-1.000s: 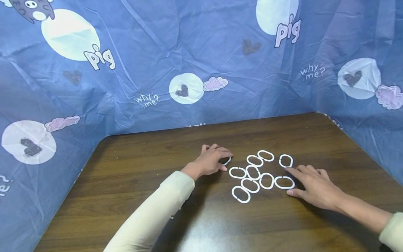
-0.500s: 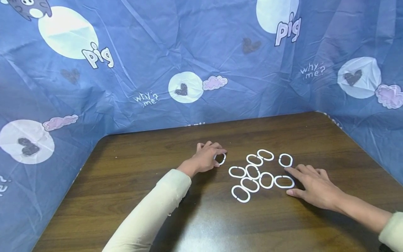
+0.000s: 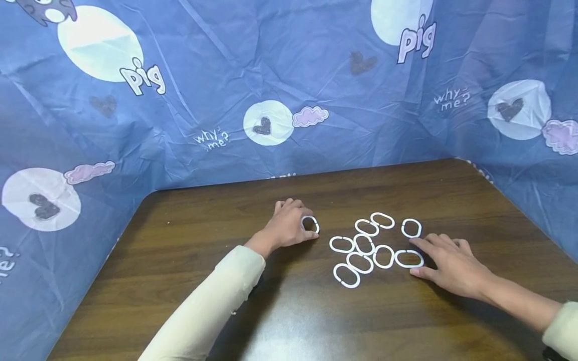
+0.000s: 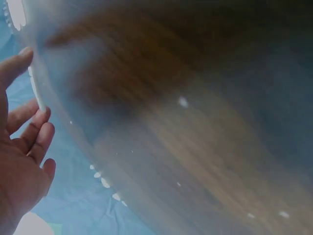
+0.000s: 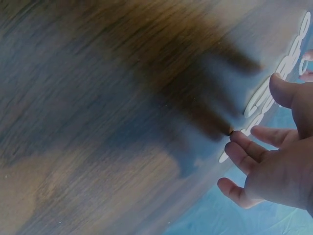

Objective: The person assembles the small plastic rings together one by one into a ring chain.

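Note:
Between thumb and fingers, my left hand pinches a white oval chain link, held on edge at the left of the other links. In the left wrist view the link appears as a thin white strip between thumb and fingertips. My right hand rests with spread, relaxed fingers at the right of the group. Its index fingertip is at a single link, and its thumb lies by the rightmost lower link. Several more white links lie flat in a loose cluster, each with a small gap.
A brown wood-grain table carries everything. Blue printed cloth hangs behind it and along both sides. The table's far edge meets the cloth.
My left hand has moved left, away from the cluster, carrying the link, which now stands more upright. The right hand and the lying links have stayed in place.

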Motion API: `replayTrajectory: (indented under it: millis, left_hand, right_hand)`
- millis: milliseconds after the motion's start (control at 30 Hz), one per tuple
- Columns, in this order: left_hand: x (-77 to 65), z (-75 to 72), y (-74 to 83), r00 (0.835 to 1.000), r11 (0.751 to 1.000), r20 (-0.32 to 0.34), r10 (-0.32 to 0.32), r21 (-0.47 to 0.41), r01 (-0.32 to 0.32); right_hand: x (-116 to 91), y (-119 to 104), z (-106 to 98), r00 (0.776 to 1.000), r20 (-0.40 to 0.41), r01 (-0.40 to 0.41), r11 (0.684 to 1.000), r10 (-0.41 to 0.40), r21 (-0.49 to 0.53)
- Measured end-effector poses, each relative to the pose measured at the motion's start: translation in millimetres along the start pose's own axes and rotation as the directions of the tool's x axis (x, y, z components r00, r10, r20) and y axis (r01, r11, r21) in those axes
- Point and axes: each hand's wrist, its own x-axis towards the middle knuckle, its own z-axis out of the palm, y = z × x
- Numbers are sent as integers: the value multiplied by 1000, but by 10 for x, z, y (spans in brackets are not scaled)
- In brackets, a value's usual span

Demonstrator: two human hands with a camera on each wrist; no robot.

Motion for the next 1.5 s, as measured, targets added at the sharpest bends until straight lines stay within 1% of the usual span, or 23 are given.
replayTrajectory:
  millis: [100, 200, 333, 500, 600, 700, 833, 967, 1100, 1333, 1500]
  left_hand:
    - [-90, -65, -3, 998, 999, -69, 9, -30, -11]
    - [-199, -150, 2, 989, 996, -143, 27, -77, -39]
    - [-366, -271, 19, 969, 989, -241, 59, -116, -89]
    - [-579, -380, 46, 945, 981, -317, 79, -142, -129]
    - [-693, -413, 54, 939, 977, -334, 81, -158, -140]
    - [-777, -425, 49, 939, 976, -336, 76, -165, -139]
    - [-845, -421, 26, 938, 976, -342, 62, -174, -128]
    - [-895, -412, -7, 931, 975, -362, 53, -182, -126]
    - [-923, -404, -23, 927, 974, -371, 46, -189, -124]
    - [-942, -407, -14, 932, 973, -362, 27, -205, -108]
    - [-950, -397, -6, 933, 972, -359, 20, -210, -102]
  right_hand:
    - [1, -2, -12, 1000, -3, -3, 1000, 3, 6]
    - [7, 0, -24, 1000, -9, -10, 1000, 10, 11]
    - [25, 1, -32, 1000, -20, -16, 1000, 16, 7]
    - [42, 18, -40, 999, -33, -41, 999, 41, 11]
    - [66, 53, -40, 998, -38, -53, 998, 54, 30]
    - [98, 105, -45, 997, -30, -63, 997, 64, 50]
    - [128, 173, -52, 996, -29, -78, 995, 79, 58]
    - [133, 184, -51, 994, -44, -101, 994, 102, 44]
    - [125, 122, -49, 989, -54, -136, 991, 136, 6]
    - [95, -40, -6, 981, -79, -181, 982, 178, -44]
    - [92, -129, 69, 975, -55, -219, 974, 216, -57]
